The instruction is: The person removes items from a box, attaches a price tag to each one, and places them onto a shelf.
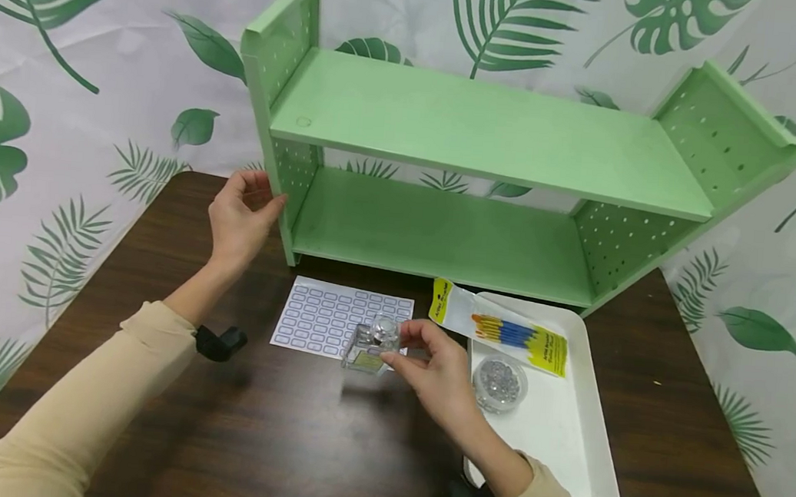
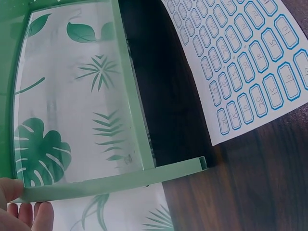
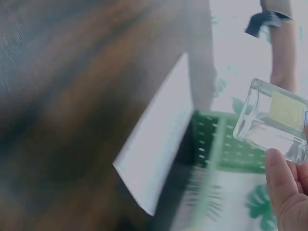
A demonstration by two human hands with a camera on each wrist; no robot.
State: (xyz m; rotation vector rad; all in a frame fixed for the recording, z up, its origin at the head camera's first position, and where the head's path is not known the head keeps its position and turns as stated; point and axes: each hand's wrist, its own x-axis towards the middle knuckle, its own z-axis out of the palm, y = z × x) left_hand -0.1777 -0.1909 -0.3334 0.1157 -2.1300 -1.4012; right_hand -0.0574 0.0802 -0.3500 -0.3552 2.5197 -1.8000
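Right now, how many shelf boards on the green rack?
2, both in the head view: the upper board, set below the tops of the rack's side panels, and the lower board beneath it. No others appear hidden.

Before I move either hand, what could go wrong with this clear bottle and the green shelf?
The right hand holds the clear bottle above the table, so a slip might drop it. The left hand grips the side of the green shelf, with the printed sheet lying just in front; a pull could drag the shelf onto it. The right hand is also close to the round container in the white tray and might knock it.
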